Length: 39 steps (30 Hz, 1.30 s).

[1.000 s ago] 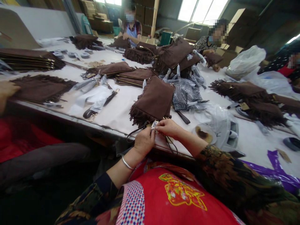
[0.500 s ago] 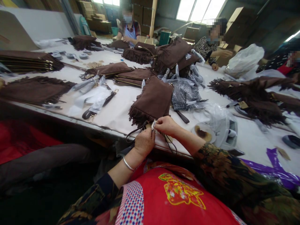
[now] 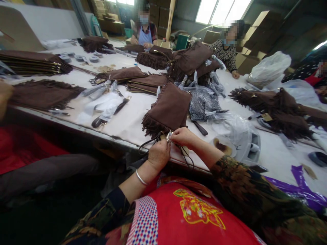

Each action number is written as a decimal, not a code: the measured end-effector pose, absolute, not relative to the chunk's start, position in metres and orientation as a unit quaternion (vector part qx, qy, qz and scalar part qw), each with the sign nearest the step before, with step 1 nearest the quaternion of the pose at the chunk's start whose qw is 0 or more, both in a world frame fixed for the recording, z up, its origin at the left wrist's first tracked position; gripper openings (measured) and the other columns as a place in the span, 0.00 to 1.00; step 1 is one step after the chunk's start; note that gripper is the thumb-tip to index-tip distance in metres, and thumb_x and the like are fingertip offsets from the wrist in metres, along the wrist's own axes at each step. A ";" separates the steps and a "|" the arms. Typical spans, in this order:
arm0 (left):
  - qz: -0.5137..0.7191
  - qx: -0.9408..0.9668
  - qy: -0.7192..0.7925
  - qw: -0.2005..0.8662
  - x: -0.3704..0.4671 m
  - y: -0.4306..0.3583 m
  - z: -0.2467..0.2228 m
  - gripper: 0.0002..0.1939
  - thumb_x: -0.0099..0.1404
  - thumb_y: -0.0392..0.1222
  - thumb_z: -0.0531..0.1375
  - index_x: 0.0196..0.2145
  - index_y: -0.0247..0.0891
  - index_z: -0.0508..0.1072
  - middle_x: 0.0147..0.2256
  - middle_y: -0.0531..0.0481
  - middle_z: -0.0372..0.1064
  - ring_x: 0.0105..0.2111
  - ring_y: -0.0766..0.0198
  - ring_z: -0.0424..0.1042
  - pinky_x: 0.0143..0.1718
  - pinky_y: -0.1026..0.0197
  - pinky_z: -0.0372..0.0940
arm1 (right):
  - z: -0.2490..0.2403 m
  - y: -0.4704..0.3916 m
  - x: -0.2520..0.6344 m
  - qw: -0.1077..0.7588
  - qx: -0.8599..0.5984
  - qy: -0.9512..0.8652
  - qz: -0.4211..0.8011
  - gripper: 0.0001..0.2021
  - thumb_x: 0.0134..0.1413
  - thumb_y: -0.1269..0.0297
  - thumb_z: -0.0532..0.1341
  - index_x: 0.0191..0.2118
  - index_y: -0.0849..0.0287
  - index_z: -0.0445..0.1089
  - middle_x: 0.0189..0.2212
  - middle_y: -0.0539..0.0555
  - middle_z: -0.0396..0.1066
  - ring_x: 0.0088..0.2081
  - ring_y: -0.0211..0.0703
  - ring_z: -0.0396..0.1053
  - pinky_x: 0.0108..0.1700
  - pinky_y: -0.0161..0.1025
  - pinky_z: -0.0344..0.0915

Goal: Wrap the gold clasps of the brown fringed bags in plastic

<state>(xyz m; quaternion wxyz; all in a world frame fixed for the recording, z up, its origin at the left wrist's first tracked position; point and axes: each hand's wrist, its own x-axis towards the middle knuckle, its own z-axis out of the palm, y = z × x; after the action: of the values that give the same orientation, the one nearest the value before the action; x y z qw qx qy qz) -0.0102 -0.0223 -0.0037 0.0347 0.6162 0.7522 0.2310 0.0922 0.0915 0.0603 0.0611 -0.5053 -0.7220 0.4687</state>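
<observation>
A pale table (image 3: 133, 117) bears brown fringed bags (image 3: 170, 107), straps (image 3: 122, 106) and purple plastic (image 3: 297, 190).

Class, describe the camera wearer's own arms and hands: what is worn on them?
Left hand and right hand wear no gloves. A plain silvery bangle circles the left wrist. The dark sleeves, patterned in brown and green, end on the forearms.

In the middle of the frame, the fringed brown bag (image 3: 170, 107) blocked the way straight ahead of our left hand (image 3: 159, 154) and right hand (image 3: 182, 137). To its left, a bare strip of white tabletop (image 3: 129, 119) gave us a lane, bounded at centre left by a plastic-wrapped strap (image 3: 120, 107) and closed towards upper centre by stacked bags (image 3: 149, 81). On its right, a speckled grey pouch (image 3: 204, 103) and clear plastic (image 3: 232, 127) crowded us, though tabletop showed between that plastic and the purple wrapping (image 3: 297, 190) at lower right.
</observation>
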 end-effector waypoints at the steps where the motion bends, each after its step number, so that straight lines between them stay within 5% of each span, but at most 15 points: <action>1: 0.230 0.616 0.753 0.033 -0.010 -0.022 -0.004 0.16 0.74 0.45 0.47 0.38 0.35 0.70 0.33 0.40 0.74 0.33 0.55 0.75 0.31 0.59 0.62 | 0.059 0.093 0.092 0.057 -0.511 -0.724 0.460 0.09 0.45 0.64 0.64 0.20 0.61 0.70 0.13 0.47 0.64 0.16 0.31 0.57 0.19 0.31 0.51; 7: 0.225 0.614 0.756 0.023 -0.008 -0.023 -0.004 0.15 0.74 0.45 0.46 0.39 0.34 0.69 0.32 0.40 0.74 0.32 0.54 0.76 0.30 0.59 0.62 | 0.056 0.096 0.088 0.046 -0.529 -0.757 0.382 0.12 0.44 0.58 0.66 0.21 0.61 0.73 0.15 0.49 0.67 0.18 0.33 0.60 0.20 0.32 0.52; 15: 0.264 0.590 0.763 0.021 -0.005 -0.026 -0.007 0.17 0.74 0.45 0.48 0.55 0.35 0.63 0.36 0.40 0.77 0.31 0.56 0.77 0.29 0.61 0.62 | 0.055 0.097 0.083 0.019 -0.513 -0.810 0.284 0.12 0.44 0.56 0.65 0.21 0.61 0.75 0.17 0.52 0.69 0.23 0.38 0.65 0.23 0.34 0.53; 24: 0.351 0.559 0.745 0.097 -0.011 -0.025 0.006 0.11 0.72 0.44 0.52 0.43 0.39 0.71 0.35 0.44 0.77 0.34 0.57 0.76 0.36 0.59 0.65 | 0.053 0.072 0.100 0.103 -0.507 -0.680 0.519 0.02 0.45 0.72 0.61 0.26 0.61 0.72 0.17 0.46 0.67 0.18 0.32 0.61 0.20 0.30 0.58; 32: 0.430 0.530 0.713 0.160 -0.008 -0.025 0.008 0.09 0.69 0.41 0.55 0.42 0.38 0.73 0.36 0.44 0.77 0.36 0.57 0.75 0.40 0.58 0.66 | 0.032 0.061 0.104 0.144 -0.559 -0.668 0.470 0.03 0.47 0.70 0.63 0.31 0.59 0.71 0.22 0.48 0.72 0.19 0.34 0.66 0.20 0.29 0.62; 39: 0.560 0.360 0.644 0.377 -0.004 -0.023 0.006 0.11 0.66 0.45 0.57 0.39 0.35 0.73 0.25 0.51 0.72 0.21 0.66 0.68 0.23 0.65 0.61 | 0.044 0.050 0.098 0.149 -0.575 -0.575 0.562 0.02 0.47 0.74 0.62 0.28 0.61 0.70 0.18 0.47 0.68 0.17 0.33 0.63 0.19 0.30 0.61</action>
<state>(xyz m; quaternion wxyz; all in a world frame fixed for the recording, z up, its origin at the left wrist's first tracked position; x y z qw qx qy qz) -0.0040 -0.0229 0.0059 0.3774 0.3602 0.6439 0.5597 0.0983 0.0502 0.0444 0.1487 -0.5753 -0.5749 0.5624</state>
